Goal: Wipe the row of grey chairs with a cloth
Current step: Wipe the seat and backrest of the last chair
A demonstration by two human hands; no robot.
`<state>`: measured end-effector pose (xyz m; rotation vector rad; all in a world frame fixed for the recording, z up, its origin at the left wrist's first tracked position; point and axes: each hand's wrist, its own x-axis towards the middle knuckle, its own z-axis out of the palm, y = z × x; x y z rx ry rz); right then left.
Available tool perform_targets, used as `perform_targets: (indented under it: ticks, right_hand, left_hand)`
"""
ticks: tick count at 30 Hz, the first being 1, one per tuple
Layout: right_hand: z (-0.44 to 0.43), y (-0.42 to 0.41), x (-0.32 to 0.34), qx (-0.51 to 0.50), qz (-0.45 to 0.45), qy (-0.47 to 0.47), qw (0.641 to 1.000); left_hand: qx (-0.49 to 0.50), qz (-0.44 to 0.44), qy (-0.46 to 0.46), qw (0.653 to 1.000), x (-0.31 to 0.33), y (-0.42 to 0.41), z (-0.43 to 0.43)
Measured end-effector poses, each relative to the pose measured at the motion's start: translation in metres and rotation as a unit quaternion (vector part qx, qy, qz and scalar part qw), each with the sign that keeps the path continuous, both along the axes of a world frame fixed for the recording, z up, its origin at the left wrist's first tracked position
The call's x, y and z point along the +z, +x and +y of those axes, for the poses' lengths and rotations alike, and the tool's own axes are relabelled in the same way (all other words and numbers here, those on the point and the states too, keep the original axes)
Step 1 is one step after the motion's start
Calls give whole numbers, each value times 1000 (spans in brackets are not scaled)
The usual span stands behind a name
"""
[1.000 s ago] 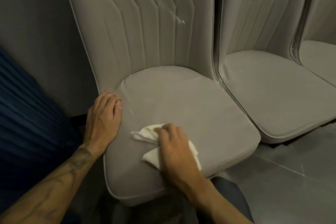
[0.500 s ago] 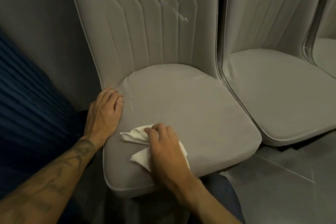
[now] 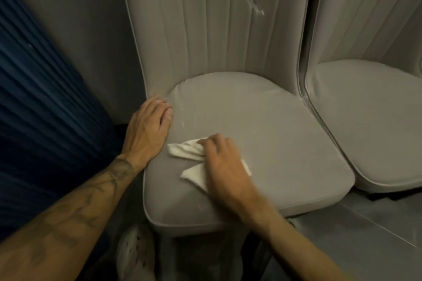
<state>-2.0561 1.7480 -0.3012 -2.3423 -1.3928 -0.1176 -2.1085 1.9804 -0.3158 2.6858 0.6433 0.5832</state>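
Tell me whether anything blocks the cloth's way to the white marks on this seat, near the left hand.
Nothing visible does. The right hand presses the cloth on the seat, front left; bare seat lies between it and the white marks. The left hand rests on the seat's left edge, beside that path, not across it.
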Motion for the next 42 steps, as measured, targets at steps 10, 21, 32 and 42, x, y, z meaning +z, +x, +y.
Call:
perform_targets:
  ticks: [10,21,32,42]
  right_hand:
    - [30,49,4,-54,-18,-19,998]
    - [102,158,10,-131,-3,-80,988]
    - [141,146,21,-13,15,-59,998]
    - [134,110,9,88,9,-49,995]
  left_hand:
    - [25,89,-89,992,12,-59,-33]
    - [-56,216,-25,975,37,-54,-9]
    - [-80,203,4,976,49,-29,22]
    - [-26,46,76,996,64,-1,35]
